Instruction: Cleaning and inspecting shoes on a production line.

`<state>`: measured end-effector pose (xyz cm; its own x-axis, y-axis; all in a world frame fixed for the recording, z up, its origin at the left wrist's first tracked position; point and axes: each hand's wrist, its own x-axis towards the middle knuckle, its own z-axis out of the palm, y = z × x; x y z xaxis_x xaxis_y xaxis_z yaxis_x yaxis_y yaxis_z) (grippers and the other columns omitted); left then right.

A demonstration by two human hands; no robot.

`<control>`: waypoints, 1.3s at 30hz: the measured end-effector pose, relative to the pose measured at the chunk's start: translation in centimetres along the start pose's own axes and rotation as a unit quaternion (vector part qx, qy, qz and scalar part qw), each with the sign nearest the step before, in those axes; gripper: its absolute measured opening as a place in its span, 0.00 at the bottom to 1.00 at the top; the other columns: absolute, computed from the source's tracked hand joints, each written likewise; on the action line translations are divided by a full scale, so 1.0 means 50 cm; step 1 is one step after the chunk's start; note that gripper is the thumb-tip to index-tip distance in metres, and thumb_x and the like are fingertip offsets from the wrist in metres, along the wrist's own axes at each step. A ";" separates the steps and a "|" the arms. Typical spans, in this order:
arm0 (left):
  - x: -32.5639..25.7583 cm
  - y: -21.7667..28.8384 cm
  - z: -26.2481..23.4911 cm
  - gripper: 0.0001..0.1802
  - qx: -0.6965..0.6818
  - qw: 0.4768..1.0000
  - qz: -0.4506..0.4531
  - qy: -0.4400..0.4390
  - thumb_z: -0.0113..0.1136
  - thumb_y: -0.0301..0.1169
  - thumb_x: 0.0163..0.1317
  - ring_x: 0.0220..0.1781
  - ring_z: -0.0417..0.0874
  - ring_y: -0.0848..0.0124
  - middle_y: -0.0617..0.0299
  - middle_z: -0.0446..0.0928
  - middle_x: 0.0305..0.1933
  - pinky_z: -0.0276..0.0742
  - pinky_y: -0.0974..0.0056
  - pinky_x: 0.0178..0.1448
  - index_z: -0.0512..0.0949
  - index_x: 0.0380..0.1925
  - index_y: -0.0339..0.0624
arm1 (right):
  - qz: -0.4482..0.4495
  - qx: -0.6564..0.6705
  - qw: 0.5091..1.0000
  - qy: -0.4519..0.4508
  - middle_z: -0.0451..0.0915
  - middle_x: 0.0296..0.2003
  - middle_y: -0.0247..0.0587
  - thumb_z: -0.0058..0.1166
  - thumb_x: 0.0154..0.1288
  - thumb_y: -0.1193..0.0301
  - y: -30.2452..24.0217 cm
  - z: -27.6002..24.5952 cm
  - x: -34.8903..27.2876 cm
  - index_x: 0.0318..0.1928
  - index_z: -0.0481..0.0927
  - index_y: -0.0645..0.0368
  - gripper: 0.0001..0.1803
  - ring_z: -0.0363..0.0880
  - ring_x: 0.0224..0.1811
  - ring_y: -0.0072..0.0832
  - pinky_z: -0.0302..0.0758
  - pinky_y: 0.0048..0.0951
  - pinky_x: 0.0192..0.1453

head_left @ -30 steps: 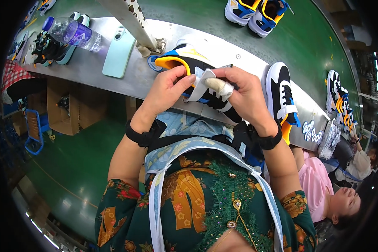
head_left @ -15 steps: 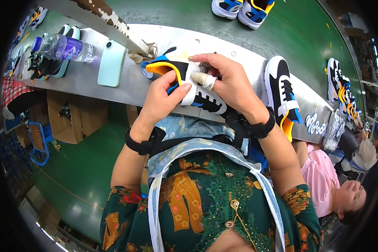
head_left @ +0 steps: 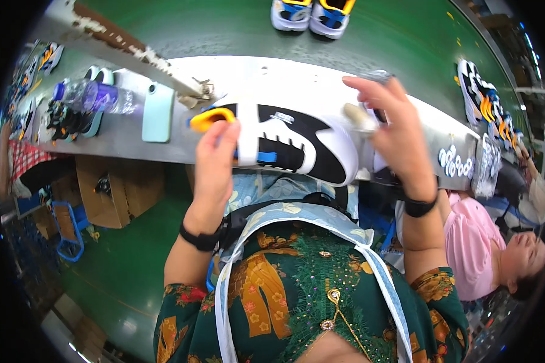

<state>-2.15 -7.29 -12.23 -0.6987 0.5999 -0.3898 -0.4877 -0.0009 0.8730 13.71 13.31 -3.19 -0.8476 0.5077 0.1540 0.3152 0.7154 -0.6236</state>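
Observation:
A black and white sneaker (head_left: 309,142) with a yellow collar and a blue lace tab lies on its side across the bench, toe to the right. My left hand (head_left: 217,154) pinches its heel end at the collar. To the right, my right hand (head_left: 401,130) is spread and blurred, fingers apart, with a whitish covering at the thumb (head_left: 358,118). It hovers over a second sneaker, mostly hidden behind it; only the blurred toe (head_left: 378,76) and some white edge show.
A mint-green phone (head_left: 157,112) and a plastic bottle (head_left: 94,97) lie at the left. A chipped metal post (head_left: 133,48) rises behind. A sneaker pair (head_left: 309,15) rests on the green surface beyond. White loops (head_left: 454,163) lie at the right, near a person in pink (head_left: 475,248).
My right hand has left the first sneaker and moved right to the second one. The first sneaker now lies flatter, showing its side, with my left hand still at the heel.

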 end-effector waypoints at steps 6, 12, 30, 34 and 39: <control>-0.061 0.066 0.050 0.24 -0.014 0.991 -0.073 -0.107 0.48 0.38 0.70 0.55 0.78 0.66 0.55 0.76 0.54 0.76 0.56 0.56 0.68 0.59 0.33 | 0.203 0.001 0.977 -0.072 0.77 0.44 0.43 0.66 0.56 0.67 0.178 -0.202 -0.190 0.60 0.74 0.55 0.30 0.77 0.48 0.33 0.73 0.31 0.52; -0.048 0.076 0.078 0.19 0.184 0.968 -0.050 -0.164 0.54 0.34 0.66 0.41 0.81 0.70 0.57 0.79 0.43 0.78 0.67 0.45 0.74 0.51 0.31 | 0.348 0.094 0.924 -0.131 0.82 0.44 0.45 0.63 0.57 0.65 0.284 -0.079 -0.269 0.59 0.72 0.57 0.29 0.81 0.46 0.33 0.74 0.33 0.52; -0.041 -0.015 0.089 0.23 0.443 0.845 0.151 -0.259 0.64 0.42 0.57 0.36 0.79 0.48 0.43 0.77 0.34 0.75 0.54 0.41 0.74 0.37 0.29 | 0.207 0.186 0.950 -0.142 0.82 0.35 0.56 0.62 0.61 0.61 0.072 0.112 -0.227 0.68 0.54 0.68 0.44 0.83 0.31 0.37 0.77 0.32 0.38; -0.033 0.013 0.110 0.25 0.640 0.726 0.115 -0.224 0.61 0.48 0.57 0.28 0.81 0.48 0.44 0.78 0.24 0.77 0.52 0.36 0.79 0.27 0.31 | 0.203 0.106 0.942 -0.244 0.81 0.33 0.58 0.60 0.61 0.60 0.068 0.042 -0.172 0.56 0.74 0.64 0.27 0.82 0.34 0.45 0.76 0.37 0.39; -0.011 -0.016 0.098 0.23 0.627 0.729 0.207 -0.181 0.63 0.47 0.54 0.25 0.81 0.49 0.46 0.78 0.20 0.78 0.51 0.33 0.79 0.22 0.33 | 0.148 0.113 0.954 -0.235 0.82 0.35 0.55 0.57 0.60 0.69 0.101 0.010 -0.132 0.49 0.80 0.62 0.17 0.82 0.35 0.44 0.76 0.35 0.41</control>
<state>1.21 -3.72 -11.29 -0.3548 0.9282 -0.1119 0.7464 0.3533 0.5640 20.71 13.32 -7.73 -0.8508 0.3613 -0.3817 0.5147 0.4258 -0.7442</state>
